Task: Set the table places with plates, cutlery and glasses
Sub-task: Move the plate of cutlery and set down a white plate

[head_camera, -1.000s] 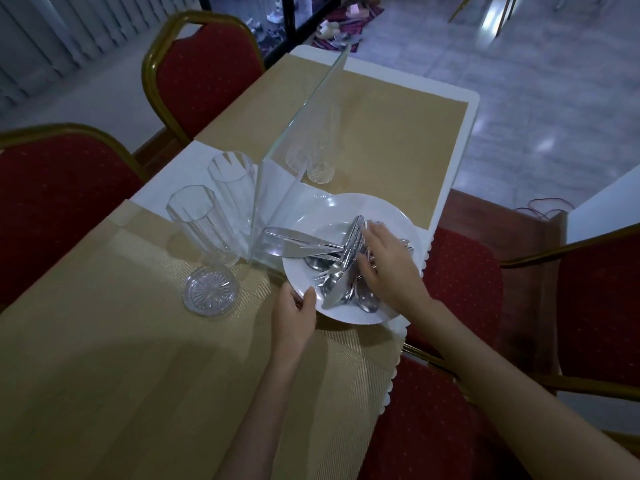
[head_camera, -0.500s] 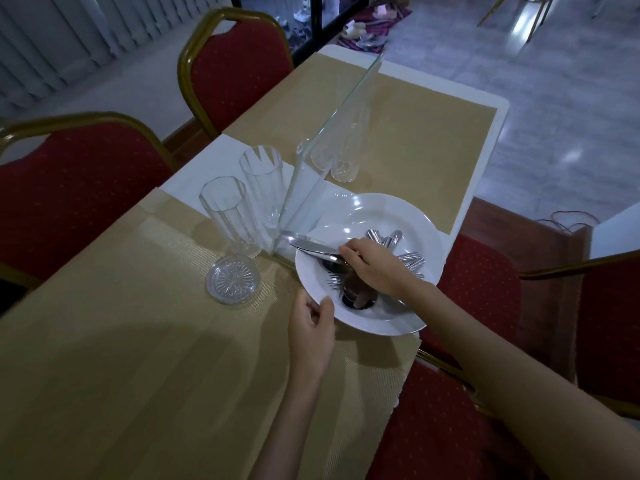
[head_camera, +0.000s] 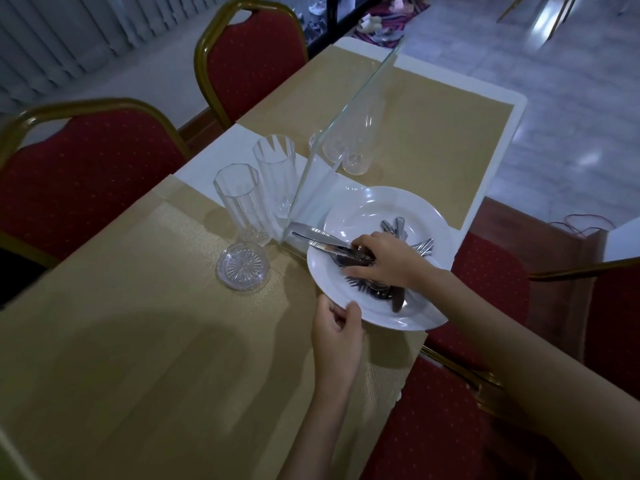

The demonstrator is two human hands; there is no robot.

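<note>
While my left hand (head_camera: pixel 334 329) pinches the white plate's (head_camera: pixel 363 209) rim, my right hand (head_camera: pixel 384 259) grasps piled cutlery (head_camera: pixel 398 230); next, I judge, lifting it out without scattering pieces.

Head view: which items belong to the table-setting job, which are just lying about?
Job:
white plate
cutlery pile
two knives
tall glasses
left hand at the plate rim
right hand on the cutlery

Lying about:
glass divider
red chairs
small glass dish
</note>
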